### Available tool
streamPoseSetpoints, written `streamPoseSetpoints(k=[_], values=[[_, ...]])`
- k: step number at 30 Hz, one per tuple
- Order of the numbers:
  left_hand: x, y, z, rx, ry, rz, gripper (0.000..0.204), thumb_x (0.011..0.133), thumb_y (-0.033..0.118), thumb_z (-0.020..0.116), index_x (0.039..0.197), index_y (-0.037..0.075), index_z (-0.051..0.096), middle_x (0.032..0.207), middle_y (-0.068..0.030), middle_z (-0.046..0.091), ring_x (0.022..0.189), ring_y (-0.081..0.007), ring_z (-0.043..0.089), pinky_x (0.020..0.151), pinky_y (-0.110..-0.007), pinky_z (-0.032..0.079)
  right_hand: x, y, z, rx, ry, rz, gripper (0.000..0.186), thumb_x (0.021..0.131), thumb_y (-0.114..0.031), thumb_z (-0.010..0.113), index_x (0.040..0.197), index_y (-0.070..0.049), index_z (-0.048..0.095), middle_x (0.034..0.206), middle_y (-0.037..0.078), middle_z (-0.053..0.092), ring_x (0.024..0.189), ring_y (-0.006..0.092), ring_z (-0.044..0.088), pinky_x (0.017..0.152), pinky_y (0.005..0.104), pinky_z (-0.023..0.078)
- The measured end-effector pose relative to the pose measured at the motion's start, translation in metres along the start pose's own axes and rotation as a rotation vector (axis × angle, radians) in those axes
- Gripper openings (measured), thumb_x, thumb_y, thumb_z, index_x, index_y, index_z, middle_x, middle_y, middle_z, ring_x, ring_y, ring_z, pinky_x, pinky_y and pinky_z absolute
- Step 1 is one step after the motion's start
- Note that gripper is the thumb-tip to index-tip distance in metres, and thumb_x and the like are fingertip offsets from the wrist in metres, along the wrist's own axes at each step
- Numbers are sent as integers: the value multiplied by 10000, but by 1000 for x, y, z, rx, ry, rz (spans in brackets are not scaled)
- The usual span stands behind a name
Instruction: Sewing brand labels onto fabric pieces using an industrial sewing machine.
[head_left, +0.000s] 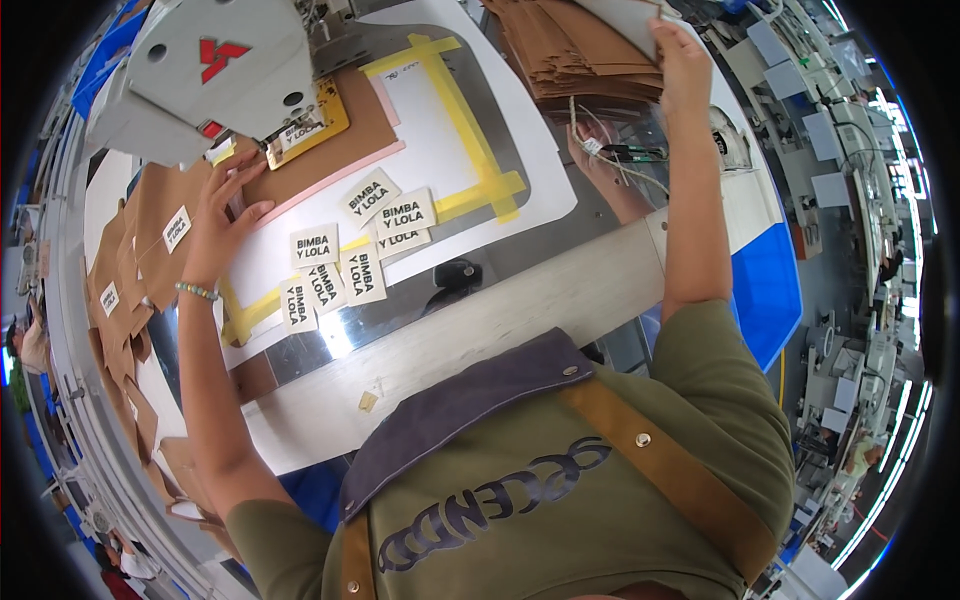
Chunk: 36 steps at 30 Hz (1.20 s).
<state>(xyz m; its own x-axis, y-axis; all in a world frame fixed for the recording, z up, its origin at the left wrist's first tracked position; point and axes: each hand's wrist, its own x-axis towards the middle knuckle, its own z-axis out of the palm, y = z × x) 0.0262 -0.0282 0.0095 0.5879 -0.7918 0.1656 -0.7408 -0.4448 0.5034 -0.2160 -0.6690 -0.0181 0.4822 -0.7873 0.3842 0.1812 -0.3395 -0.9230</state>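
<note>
Under the head of the white sewing machine [200,75] lies a brown panel [345,165], edged by a pink strip [338,182], with a yellow frame [337,108] over part of it and a small label [300,133] showing inside. The left hand [222,205] has its fingers spread over the panel's left edge, gripping nothing. Those fingers are close to the machine head; if it ran now, they could be caught, and a push there might skew the panel. The loose labels [313,246] lie just in front and could be dragged along by a sleeve or a shifted panel. Yellow tape [455,95] borders the white sheet beneath.

Farther right, the right hand [686,65] pinches the corner of a pale sheet [612,22] on the stack of brown panels [570,55]; pulling it could slide the pile. A cord [574,115] and green-handled snips [635,153] lie beside that stack, where they might snag. Leftward, overlapping brown pieces [140,240] crowd the left forearm.
</note>
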Motion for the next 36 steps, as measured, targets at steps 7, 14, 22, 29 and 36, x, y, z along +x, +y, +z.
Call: streamPoseSetpoints(k=[7, 14, 22, 29, 36], values=[[-11, -4, 6, -23, 68, -44, 467, 918, 125, 812, 1382, 119, 766, 1541, -48, 624, 1452, -287, 546, 1241, -422, 418, -40, -83, 64, -724, -373, -527, 293, 1027, -321, 757, 1183, -85, 831, 1081, 54, 824, 946, 147, 736, 895, 297, 555], [-1, 32, 29, 42, 126, 108, 381, 904, 39, 807, 1278, 116, 816, 1334, -59, 717, 1222, -270, 666, 1070, -387, 538, -49, -89, 52, -769, -517, -501, 303, 1002, -313, 760, 1183, -80, 828, 1308, 68, 785, 1173, 291, 730, 1026, 375, 556], [-8, 36, 31, 189, 231, 176, 159, 900, -27, 765, 1052, 15, 782, 983, -103, 677, 898, -295, 710, 793, -397, 590, -56, -95, 65, -947, -476, -651, 250, 996, -290, 749, 1164, -120, 823, 1127, 77, 823, 1018, 324, 763, 898, 399, 599], [-78, -24, -20, 634, 371, 107, 215, 927, -18, 653, 1107, 45, 752, 1024, -129, 640, 966, -353, 686, 839, -450, 575, -57, -90, 95, -900, -389, -685, 204, 1029, -219, 702, 1152, -91, 802, 1150, 75, 813, 979, 333, 765, 843, 405, 604], [-161, -96, -75, 729, 392, -372, 234, 998, 31, 627, 1196, 26, 750, 1234, -180, 703, 1086, -416, 698, 928, -492, 574, -100, -81, 138, -750, -747, -1029, 184, 1008, -117, 679, 1165, -75, 766, 1271, 57, 788, 1080, 294, 745, 897, 376, 607]])
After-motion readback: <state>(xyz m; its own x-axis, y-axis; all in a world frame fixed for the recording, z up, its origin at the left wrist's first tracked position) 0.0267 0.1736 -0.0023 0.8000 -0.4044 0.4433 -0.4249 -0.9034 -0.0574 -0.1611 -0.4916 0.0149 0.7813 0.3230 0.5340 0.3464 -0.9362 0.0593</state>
